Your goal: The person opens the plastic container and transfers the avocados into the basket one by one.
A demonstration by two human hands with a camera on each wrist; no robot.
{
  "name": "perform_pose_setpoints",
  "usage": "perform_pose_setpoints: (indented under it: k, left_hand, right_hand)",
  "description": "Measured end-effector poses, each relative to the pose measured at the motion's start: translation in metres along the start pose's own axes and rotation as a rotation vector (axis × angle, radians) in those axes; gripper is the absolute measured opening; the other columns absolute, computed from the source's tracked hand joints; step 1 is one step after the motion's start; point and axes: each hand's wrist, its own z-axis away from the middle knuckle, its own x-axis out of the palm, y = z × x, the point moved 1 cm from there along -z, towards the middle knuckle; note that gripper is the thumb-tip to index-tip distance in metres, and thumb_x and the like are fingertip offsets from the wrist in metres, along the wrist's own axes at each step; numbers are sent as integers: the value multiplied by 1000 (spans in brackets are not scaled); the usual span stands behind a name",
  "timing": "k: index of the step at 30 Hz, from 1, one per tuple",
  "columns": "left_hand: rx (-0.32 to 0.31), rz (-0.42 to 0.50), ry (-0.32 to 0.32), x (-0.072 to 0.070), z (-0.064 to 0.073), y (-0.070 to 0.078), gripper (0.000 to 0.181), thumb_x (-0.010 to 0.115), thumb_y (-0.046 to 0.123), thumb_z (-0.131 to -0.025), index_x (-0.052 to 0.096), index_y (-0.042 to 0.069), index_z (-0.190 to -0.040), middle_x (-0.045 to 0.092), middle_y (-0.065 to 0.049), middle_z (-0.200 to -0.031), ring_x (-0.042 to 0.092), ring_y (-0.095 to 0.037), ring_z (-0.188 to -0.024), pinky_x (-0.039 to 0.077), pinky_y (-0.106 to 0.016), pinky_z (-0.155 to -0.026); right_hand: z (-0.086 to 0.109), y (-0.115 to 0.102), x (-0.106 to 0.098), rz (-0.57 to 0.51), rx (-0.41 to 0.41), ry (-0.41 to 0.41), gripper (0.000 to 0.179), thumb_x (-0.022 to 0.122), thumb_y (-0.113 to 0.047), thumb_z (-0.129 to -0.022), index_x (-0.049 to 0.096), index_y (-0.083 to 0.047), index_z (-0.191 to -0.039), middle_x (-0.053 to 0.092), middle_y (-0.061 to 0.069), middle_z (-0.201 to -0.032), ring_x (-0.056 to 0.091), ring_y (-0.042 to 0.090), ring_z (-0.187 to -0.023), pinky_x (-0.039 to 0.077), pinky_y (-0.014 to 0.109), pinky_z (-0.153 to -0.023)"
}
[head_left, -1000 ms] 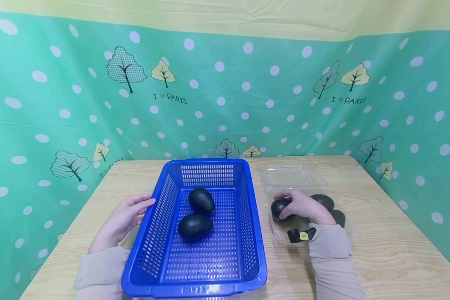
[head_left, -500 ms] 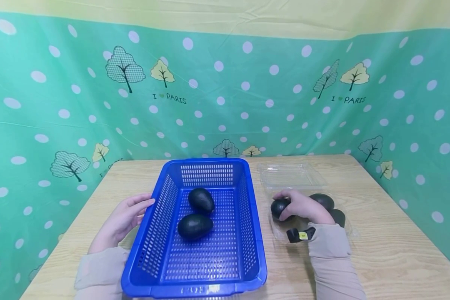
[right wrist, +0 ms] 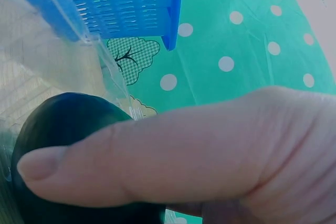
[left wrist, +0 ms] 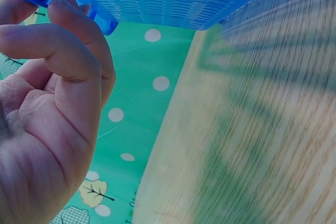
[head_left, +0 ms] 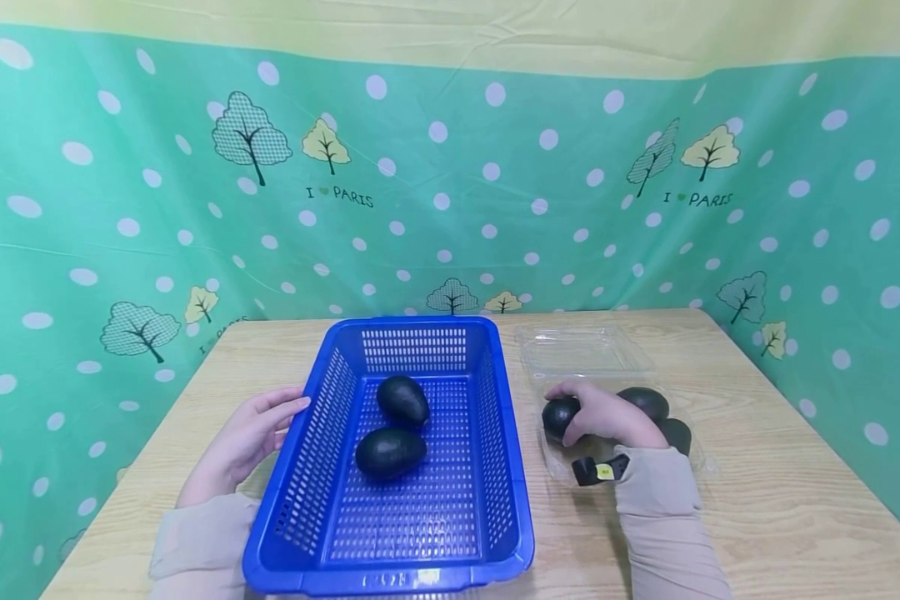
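Note:
A blue plastic basket with slotted sides holds two dark avocados, a far avocado and a near avocado. My left hand holds its left rim; in the left wrist view, bent fingers meet the rim's underside. At the right, my right hand grips another dark avocado inside a clear plastic clamshell. The thumb lies across that avocado in the right wrist view. Under the right hand and wrist, an avocado and another show partly.
The clamshell's lid lies folded back behind its tray. Both containers stand on a wood-grain table. A green dotted curtain hangs along the back and both sides. A black wrist strap sits below the right hand.
My right hand has shifted very slightly on the avocado in the clamshell. The left hand, the basket and the two avocados in it stay where they were.

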Motion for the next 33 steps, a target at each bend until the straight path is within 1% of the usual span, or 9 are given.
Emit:
perform_pose_setpoints:
  k: [9,14,17,24,29,33]
  left_hand:
    - [-8,-4,9,0,0,0,15,55,19,-103,65,20,-113,74,8,-96,70,-8,-86,57,-27,-76]
    - [-10,-7,12,1,0,0,14,54,19,-103,64,20,-113,74,8,-96,70,-8,-86,57,-27,-76]
    - [-14,-4,17,1,0,0,14,55,19,-102,64,21,-113,74,8,-95,70,-8,-85,56,-27,-76]
    - [-21,-7,21,1,1,1,14,55,20,-102,64,20,-114,74,8,-95,70,-8,-85,57,-27,-75]
    - [-21,-10,18,1,1,1,15,55,20,-102,64,18,-115,74,8,-94,70,-8,-85,57,-27,-74]
    - [-20,-8,17,1,1,1,15,56,20,-102,64,19,-114,74,8,-94,70,-8,-84,57,-27,-73]
  right_hand:
    - [-1,1,2,10,18,5,67,77,5,-62,60,0,-127,58,25,-130,55,39,-116,44,53,-97]
    - [-3,1,2,17,33,18,65,79,1,-66,59,-1,-128,58,26,-130,55,39,-115,44,53,-96]
    - [-3,1,1,27,39,37,64,80,-3,-68,59,-1,-128,58,26,-129,55,38,-113,44,53,-95]
    - [-2,1,-1,38,57,88,62,80,-14,-75,57,-1,-132,57,27,-132,56,41,-117,45,56,-95]
    - [-3,1,-2,22,74,137,64,80,-22,-76,56,-4,-133,59,26,-130,58,40,-115,47,54,-92]
    - [-2,0,-4,12,73,173,66,79,-26,-77,55,-4,-135,59,28,-130,59,40,-113,48,52,-90]
